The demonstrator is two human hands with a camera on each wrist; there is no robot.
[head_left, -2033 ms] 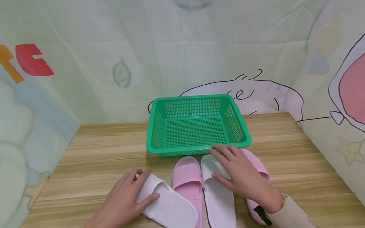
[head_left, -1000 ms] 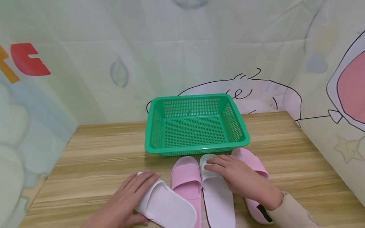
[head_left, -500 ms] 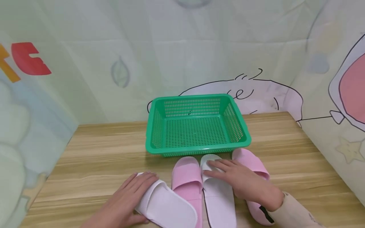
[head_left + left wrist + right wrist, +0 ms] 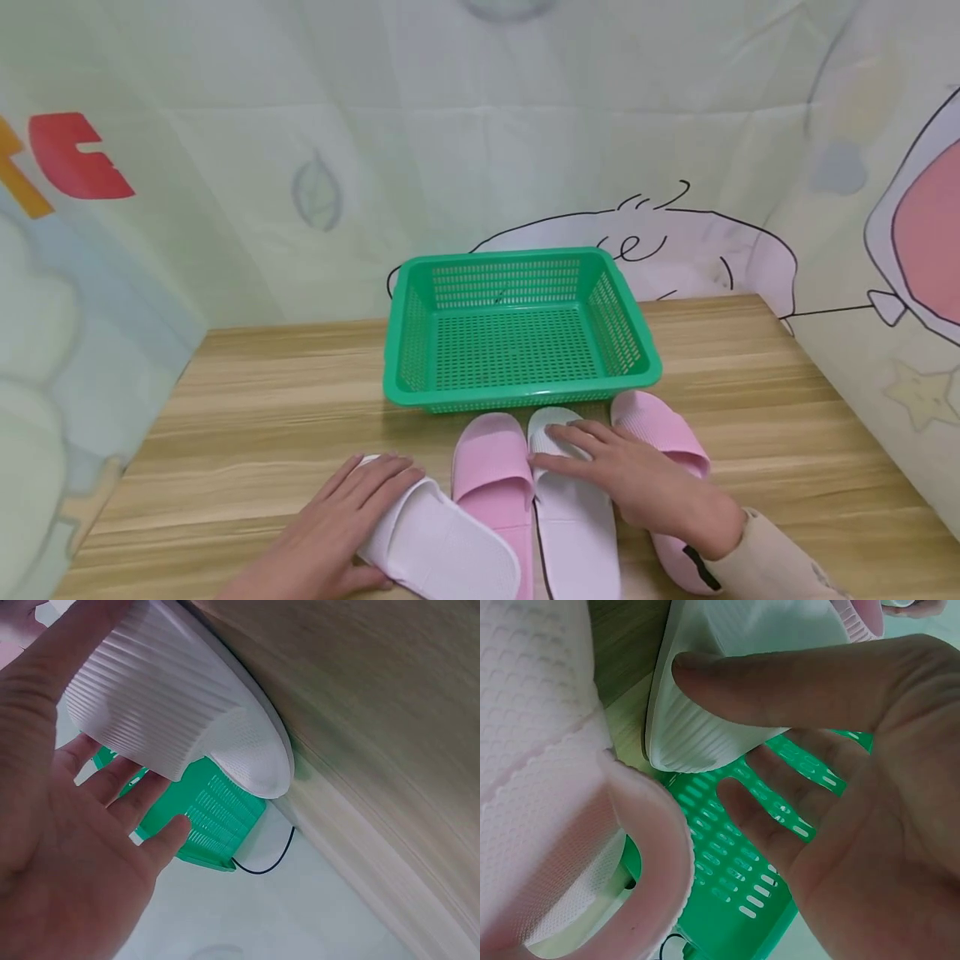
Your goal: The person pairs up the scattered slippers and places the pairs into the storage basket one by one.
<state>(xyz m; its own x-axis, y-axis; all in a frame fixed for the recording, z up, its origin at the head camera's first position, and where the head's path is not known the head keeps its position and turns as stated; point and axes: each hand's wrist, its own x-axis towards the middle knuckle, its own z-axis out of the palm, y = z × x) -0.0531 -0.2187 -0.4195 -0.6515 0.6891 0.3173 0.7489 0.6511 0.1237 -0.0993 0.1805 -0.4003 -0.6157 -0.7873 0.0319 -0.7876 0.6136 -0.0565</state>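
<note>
One left hand (image 4: pixel 341 518), grip released, fingers relaxed on the angled white slipper (image 4: pixel 450 542), lower centre; that slipper overlaps the left pink slipper (image 4: pixel 492 463). Right hand (image 4: pixel 633 479), grip also released, lies over the straight white slipper (image 4: pixel 576 533) and blocks part of the right pink slipper (image 4: pixel 662 427). Green basket (image 4: pixel 517 392) just behind on the table (image 4: pixel 277 400), mid-frame; printed backdrop (image 4: pixel 232 167) fills the top.

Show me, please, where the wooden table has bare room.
The wood-grain table is bare from its left edge to the rectangular green plastic basket, and from the basket to the table's right edge. The basket is free inside. Crowded: the front middle, with two white slip-on slippers, two pink slip-on slippers, the left hand and the right hand.
</note>
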